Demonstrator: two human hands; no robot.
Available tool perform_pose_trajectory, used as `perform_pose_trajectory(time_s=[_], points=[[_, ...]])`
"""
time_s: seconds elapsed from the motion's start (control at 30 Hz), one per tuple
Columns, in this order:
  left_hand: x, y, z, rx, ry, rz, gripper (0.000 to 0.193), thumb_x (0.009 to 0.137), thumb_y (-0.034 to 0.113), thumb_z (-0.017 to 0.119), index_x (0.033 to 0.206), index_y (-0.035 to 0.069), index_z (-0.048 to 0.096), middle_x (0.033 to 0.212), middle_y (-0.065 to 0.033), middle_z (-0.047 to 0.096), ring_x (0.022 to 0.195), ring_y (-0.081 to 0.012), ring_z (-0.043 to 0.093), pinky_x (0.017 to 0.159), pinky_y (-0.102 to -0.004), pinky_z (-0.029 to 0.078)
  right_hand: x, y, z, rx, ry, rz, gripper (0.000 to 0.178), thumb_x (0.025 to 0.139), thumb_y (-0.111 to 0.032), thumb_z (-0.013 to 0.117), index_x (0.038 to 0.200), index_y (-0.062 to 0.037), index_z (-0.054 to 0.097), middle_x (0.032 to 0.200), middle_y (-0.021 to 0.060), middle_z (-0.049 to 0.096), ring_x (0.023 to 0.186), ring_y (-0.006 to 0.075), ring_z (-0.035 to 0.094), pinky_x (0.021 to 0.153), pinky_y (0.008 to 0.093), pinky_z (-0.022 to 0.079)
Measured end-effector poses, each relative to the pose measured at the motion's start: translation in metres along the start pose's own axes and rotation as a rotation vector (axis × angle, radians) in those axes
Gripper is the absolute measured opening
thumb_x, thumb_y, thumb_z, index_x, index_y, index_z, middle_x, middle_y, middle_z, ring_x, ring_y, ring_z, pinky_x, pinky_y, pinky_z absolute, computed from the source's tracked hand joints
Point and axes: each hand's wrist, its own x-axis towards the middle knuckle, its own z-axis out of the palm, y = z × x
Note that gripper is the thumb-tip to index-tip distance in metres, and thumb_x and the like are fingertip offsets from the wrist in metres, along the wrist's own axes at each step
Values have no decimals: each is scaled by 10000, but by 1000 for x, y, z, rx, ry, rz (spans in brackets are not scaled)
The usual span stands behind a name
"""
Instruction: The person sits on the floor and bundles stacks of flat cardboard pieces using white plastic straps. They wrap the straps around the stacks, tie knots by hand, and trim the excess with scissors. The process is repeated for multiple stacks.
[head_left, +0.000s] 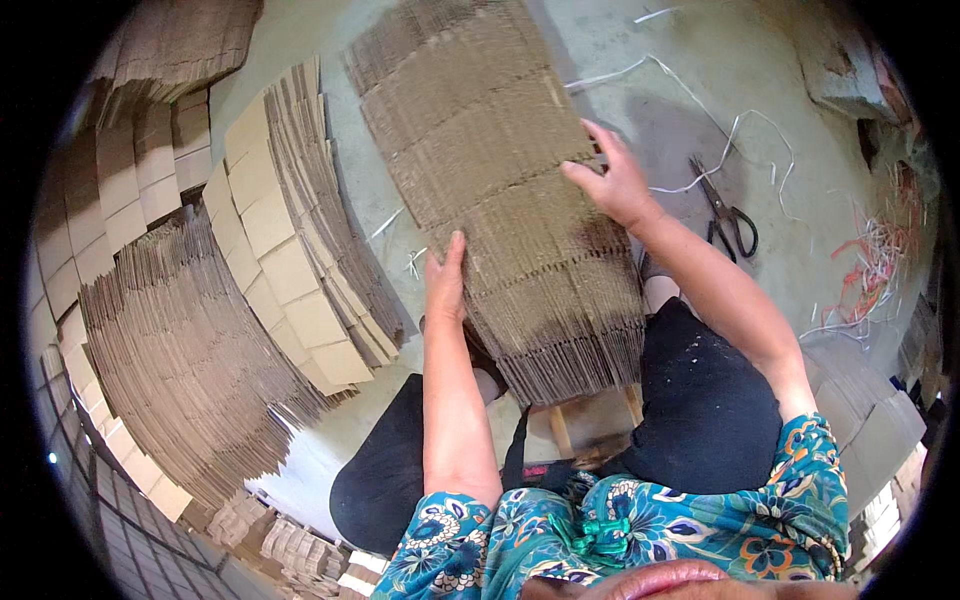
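Note:
A long bundle of flattened corrugated cardboard pieces (500, 200), packed edge-up in rows, runs from between my knees toward the far edge. Along its left side lies my left hand (447, 280), fingers stretched out flat against the cardboard. My right hand (615, 180) touches the right side farther up, thumb and fingers spread apart and part of the fingers over the edge. White string (740, 125) trails over the floor from the bundle's right side. Right of my right forearm lies a pair of dark-handled scissors (725, 210).
At left stand a curved row of tan cardboard pieces (290, 250) and a larger brown stack (190, 350). Another stack (180, 45) sits at the far left. Red and white string scraps (875, 265) litter the floor at right, near flat cardboard sheets (870, 425).

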Motion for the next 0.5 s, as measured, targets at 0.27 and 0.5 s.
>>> perform_pose_trajectory(time_s=[0.27,0.5], points=[[13,-6,-7,263,159,188,686,822,374,640,1293,-53,380,1278,-159,468,1165,-267,449,1003,-353,325,-1,-3,22,-208,24,21,643,794,-468,586,1226,-14,443,1148,184,523,1097,339,473,926,426,382],[-8,12,66,1049,525,921,677,751,266,669,1261,-66,372,1334,-271,351,1247,-421,318,1058,-466,229,2,-5,23,-202,65,45,670,816,-537,524,1229,-13,465,1172,199,532,1119,342,483,919,431,392]])
